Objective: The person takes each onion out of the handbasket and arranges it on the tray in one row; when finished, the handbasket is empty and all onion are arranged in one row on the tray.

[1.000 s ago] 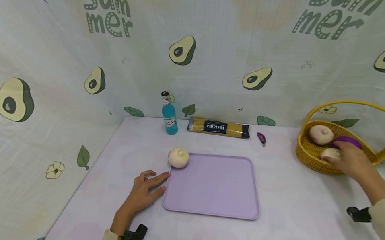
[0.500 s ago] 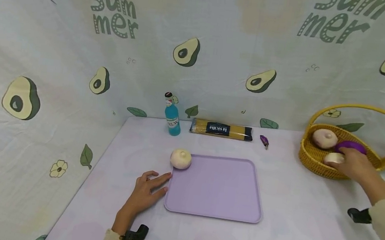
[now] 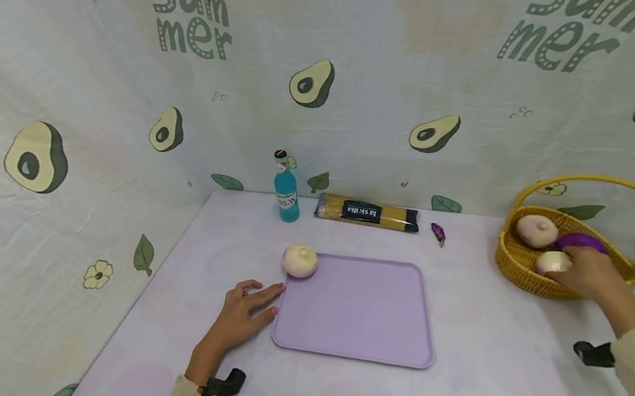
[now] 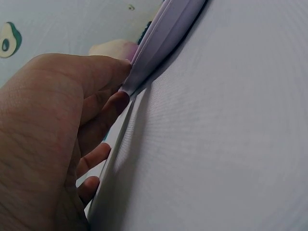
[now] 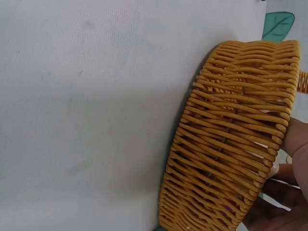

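Observation:
My right hand (image 3: 590, 274) reaches into the yellow wicker basket (image 3: 524, 279) and grips a white onion (image 3: 552, 262) near its front rim. In the right wrist view, the basket's woven side (image 5: 226, 130) hides much of that hand (image 5: 284, 192) and nearly all of the onion. Beside it in the basket lie another pale onion (image 3: 536, 231) and a purple vegetable (image 3: 581, 243), partly covered by the hand. My left hand (image 3: 242, 315) rests by the lilac tray (image 3: 359, 310), its extended fingertips touching the left edge. A third onion (image 3: 300, 260) sits at the tray's far left corner.
Along the back stand a blue bottle (image 3: 287, 191) and, lying flat, a spaghetti pack (image 3: 368, 213). A small dark purple item (image 3: 438, 232) is right of the pack. The basket's tall handle (image 3: 609, 180) arches over its contents. A printed cloth (image 3: 371, 64) hangs behind.
The right hand stays in the basket, and slightly more of the gripped onion shows. The left hand keeps its place at the tray. The head view has shifted slightly.

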{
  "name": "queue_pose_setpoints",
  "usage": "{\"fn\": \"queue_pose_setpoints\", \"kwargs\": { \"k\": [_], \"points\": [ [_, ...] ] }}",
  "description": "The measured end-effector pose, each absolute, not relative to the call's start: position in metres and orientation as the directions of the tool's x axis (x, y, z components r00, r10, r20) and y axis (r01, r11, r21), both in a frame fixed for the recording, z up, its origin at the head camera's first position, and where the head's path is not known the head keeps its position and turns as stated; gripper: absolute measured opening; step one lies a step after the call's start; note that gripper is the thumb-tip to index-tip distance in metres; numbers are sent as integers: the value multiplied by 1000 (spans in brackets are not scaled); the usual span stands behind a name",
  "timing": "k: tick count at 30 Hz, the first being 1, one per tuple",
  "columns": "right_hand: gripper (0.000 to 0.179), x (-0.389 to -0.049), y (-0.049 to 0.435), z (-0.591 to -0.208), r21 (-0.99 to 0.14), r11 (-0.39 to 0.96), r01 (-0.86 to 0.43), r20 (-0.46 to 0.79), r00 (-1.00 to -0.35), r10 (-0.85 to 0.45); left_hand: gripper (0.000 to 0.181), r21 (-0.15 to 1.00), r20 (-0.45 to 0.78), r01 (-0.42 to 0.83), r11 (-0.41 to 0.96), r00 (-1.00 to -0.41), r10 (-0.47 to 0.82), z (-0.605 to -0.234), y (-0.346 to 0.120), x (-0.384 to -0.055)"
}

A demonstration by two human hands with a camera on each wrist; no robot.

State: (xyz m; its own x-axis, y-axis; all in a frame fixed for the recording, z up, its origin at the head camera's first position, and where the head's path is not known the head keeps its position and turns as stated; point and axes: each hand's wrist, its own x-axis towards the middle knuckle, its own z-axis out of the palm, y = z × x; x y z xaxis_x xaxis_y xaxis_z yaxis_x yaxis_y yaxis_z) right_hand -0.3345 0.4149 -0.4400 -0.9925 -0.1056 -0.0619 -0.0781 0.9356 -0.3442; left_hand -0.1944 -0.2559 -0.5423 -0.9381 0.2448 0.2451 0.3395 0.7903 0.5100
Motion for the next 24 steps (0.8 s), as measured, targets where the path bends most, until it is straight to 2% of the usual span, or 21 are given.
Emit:
{"fn": "queue_pose_setpoints", "kwargs": {
  "k": [11, 18, 24],
  "points": [
    [64, -332, 411, -435, -315, 932, -177, 79, -984, -160, 47, 519, 249, 325, 791, -942, 224, -546, -256, -192],
    [76, -327, 407, -428, -327, 931, -163, 103, -985, -136, 47, 514, 272, 358, 779, -930, 247, -544, -255, -193],
    [79, -324, 401, -422, -304, 935, -185, 147, -978, -146, 47, 513, 264, 360, 779, -930, 256, -542, -256, -193]
  ]
}}
